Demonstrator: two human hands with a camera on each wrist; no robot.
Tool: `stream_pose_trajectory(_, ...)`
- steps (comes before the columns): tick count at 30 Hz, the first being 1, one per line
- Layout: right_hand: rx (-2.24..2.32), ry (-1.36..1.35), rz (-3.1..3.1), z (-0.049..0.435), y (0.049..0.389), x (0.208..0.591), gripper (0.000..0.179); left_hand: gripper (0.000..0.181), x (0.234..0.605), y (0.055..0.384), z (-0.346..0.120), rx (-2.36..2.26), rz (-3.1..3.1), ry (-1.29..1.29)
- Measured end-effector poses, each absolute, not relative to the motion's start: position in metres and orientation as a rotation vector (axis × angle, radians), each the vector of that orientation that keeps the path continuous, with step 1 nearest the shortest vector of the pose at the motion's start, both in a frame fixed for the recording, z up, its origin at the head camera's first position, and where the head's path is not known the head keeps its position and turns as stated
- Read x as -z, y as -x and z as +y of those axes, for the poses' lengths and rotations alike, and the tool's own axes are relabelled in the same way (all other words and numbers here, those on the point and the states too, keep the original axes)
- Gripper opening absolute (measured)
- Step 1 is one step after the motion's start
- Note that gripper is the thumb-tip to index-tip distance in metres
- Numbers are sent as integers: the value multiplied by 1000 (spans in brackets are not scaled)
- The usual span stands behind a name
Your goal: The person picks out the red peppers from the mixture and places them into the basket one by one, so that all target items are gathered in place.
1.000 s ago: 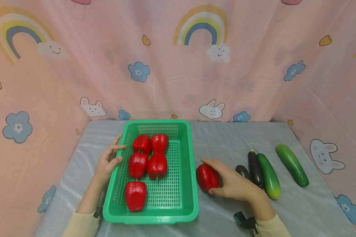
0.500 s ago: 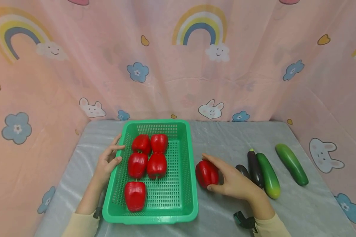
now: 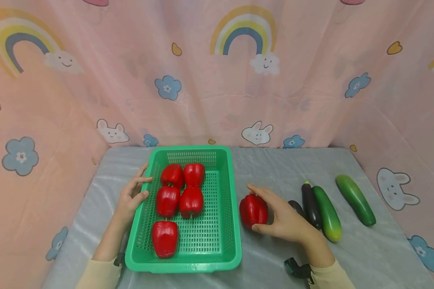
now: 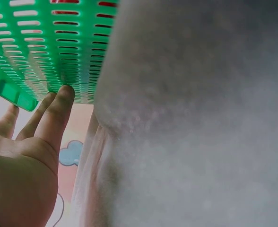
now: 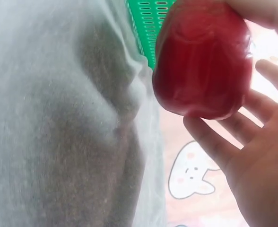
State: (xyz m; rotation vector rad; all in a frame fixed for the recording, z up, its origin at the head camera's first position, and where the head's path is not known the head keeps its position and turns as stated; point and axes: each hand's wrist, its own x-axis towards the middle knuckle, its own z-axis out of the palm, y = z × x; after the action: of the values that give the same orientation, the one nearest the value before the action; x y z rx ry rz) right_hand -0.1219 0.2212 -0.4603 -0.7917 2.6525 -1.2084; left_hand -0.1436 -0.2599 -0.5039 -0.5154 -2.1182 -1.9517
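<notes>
My right hand [image 3: 283,218] holds a glossy red bell pepper [image 3: 254,210] between thumb and fingers, just right of the green basket's [image 3: 235,224] long side. In the right wrist view that bell pepper [image 5: 203,61] sits against the fingertips, with the thumb on its other side. My left hand [image 3: 128,200] lies at the basket's left rim. From the left wrist, its fingers [image 4: 56,116] stretch fairly straight against the slotted outer wall. Inside the basket, several red bell peppers [image 3: 191,202] cluster toward the left and back, one of them [image 3: 165,239] nearer the front.
Right of my right hand lie a long dark eggplant [image 3: 312,205], a green cucumber-like vegetable [image 3: 327,214] with a yellowish end, and another green one [image 3: 356,200]. A dark rounded vegetable [image 3: 295,207] is partly hidden behind the hand. Grey cloth [image 3: 267,168] covers the table.
My right hand and the bell pepper in it have shifted slightly away from me, and the pepper has turned a little. My left hand and the basket have stayed in place.
</notes>
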Motion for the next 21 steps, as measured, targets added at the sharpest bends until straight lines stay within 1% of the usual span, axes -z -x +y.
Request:
stream_pose_trajectory(12, 1327, 936, 2716, 219, 124, 464, 93, 34, 502, 142, -259, 1943, -2129, 514)
stream_pose_trajectory(21, 1373, 963, 2734, 215, 120, 461, 89, 35, 503, 144, -260, 1933, -2128, 517)
